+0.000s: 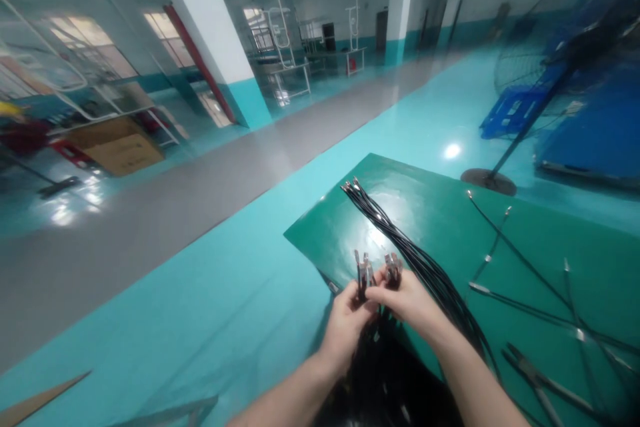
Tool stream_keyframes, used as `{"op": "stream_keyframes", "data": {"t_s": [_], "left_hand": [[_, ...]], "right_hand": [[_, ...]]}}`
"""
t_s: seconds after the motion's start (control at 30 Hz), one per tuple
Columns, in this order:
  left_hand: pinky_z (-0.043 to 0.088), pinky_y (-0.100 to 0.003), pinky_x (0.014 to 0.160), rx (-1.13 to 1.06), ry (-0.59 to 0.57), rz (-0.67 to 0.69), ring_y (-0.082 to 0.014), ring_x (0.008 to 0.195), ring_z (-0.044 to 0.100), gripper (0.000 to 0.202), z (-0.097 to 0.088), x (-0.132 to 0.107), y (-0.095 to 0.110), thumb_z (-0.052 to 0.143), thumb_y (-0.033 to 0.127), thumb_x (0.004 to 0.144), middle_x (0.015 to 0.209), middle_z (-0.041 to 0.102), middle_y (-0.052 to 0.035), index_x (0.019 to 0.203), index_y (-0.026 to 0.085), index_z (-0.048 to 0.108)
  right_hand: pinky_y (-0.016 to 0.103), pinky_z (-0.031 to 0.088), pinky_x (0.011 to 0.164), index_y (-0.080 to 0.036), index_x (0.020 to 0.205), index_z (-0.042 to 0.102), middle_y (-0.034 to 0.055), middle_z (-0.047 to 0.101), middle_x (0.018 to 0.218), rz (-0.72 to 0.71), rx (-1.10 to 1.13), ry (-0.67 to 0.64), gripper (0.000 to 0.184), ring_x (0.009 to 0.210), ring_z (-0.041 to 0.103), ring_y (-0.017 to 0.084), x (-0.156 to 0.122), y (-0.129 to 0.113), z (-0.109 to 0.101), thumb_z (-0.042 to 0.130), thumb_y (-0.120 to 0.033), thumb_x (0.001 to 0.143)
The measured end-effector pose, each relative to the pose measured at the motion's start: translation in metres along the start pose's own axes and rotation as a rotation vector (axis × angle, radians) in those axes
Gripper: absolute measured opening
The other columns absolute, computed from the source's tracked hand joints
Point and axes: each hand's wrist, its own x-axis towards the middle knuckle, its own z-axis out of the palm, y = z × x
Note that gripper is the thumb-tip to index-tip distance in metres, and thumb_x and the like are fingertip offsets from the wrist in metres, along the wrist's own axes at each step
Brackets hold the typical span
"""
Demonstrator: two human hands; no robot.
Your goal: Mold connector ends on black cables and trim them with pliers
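Note:
My left hand [345, 320] is closed around a few black cables, their metal connector ends [363, 265] sticking up above my fingers. My right hand [407, 297] is closed on another small bunch of black cable ends [392, 263] right beside it. Both hands hover over the near left corner of a green table mat [440, 213]. A long bundle of black cables [400, 240] lies on the mat, running from its far edge toward my right wrist. A dark mass of cables [385, 373] hangs between my forearms.
Several loose black cables with metal tips [520, 260] lie scattered on the right of the mat, with pliers [537, 380] near the front. Beyond stand a pedestal fan [530, 120], a blue crate [515, 110], a white pillar [210, 33], cardboard boxes [120, 147] and a teal floor.

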Motion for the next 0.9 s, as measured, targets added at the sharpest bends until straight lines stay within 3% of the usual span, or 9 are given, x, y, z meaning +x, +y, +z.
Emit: {"op": "stream_keyframes", "data": {"t_s": [0.07, 0.27, 0.47, 0.63, 0.73, 0.9], "left_hand": [[0.043, -0.023, 0.069, 0.007, 0.011, 0.003, -0.0157, 0.081, 0.054, 0.027, -0.001, 0.001, 0.0, 0.063, 0.028, 0.073, 0.09, 0.063, -0.0046, 0.097, 0.015, 0.061], [0.042, -0.022, 0.068, -0.082, 0.063, -0.011, -0.0126, 0.075, 0.052, 0.018, -0.002, -0.001, 0.0, 0.064, 0.023, 0.072, 0.082, 0.061, -0.0017, 0.088, 0.015, 0.061], [0.041, -0.022, 0.067, -0.069, 0.09, -0.073, -0.0119, 0.071, 0.052, 0.022, -0.004, -0.002, -0.003, 0.061, 0.033, 0.075, 0.078, 0.06, -0.0026, 0.086, 0.014, 0.06], [0.04, -0.023, 0.068, 0.116, 0.104, -0.02, -0.0126, 0.071, 0.051, 0.023, -0.007, -0.003, -0.003, 0.058, 0.035, 0.077, 0.075, 0.06, -0.0021, 0.083, 0.013, 0.062], [0.039, -0.022, 0.065, 0.158, 0.099, -0.001, -0.012, 0.067, 0.049, 0.025, -0.006, -0.004, -0.003, 0.057, 0.037, 0.077, 0.072, 0.058, -0.0007, 0.082, 0.013, 0.062], [0.038, -0.022, 0.069, 0.149, 0.143, 0.036, -0.0131, 0.072, 0.05, 0.024, -0.003, -0.006, 0.002, 0.057, 0.038, 0.076, 0.075, 0.059, -0.0008, 0.078, 0.014, 0.062]], "right_hand": [[0.02, 0.028, 0.04, -0.017, 0.065, 0.054, -0.0072, 0.043, 0.045, -0.001, -0.045, 0.017, 0.017, 0.041, 0.038, 0.007, 0.002, 0.0, 0.002, 0.067, -0.026, 0.059], [0.021, 0.024, 0.035, -0.015, 0.06, 0.056, -0.006, 0.038, 0.04, -0.037, -0.007, 0.016, 0.025, 0.035, 0.033, 0.006, 0.006, 0.014, 0.002, 0.061, -0.038, 0.068], [0.021, 0.024, 0.031, -0.014, 0.07, 0.058, -0.0058, 0.04, 0.039, 0.026, 0.116, 0.052, 0.036, 0.03, 0.033, 0.007, 0.003, 0.028, 0.0, 0.063, -0.05, 0.065], [0.019, 0.024, 0.031, -0.014, 0.075, 0.059, -0.008, 0.036, 0.039, 0.034, 0.23, 0.114, 0.034, 0.031, 0.031, 0.005, -0.004, 0.026, 0.002, 0.067, -0.045, 0.065], [0.019, 0.023, 0.032, -0.013, 0.084, 0.062, -0.0065, 0.042, 0.045, 0.056, 0.263, 0.067, 0.037, 0.032, 0.031, 0.004, -0.006, 0.026, 0.002, 0.069, -0.043, 0.063], [0.019, 0.023, 0.032, -0.014, 0.064, 0.056, -0.0075, 0.037, 0.045, 0.045, 0.259, 0.117, 0.03, 0.033, 0.03, 0.003, -0.006, 0.027, 0.001, 0.072, -0.039, 0.061]]}}
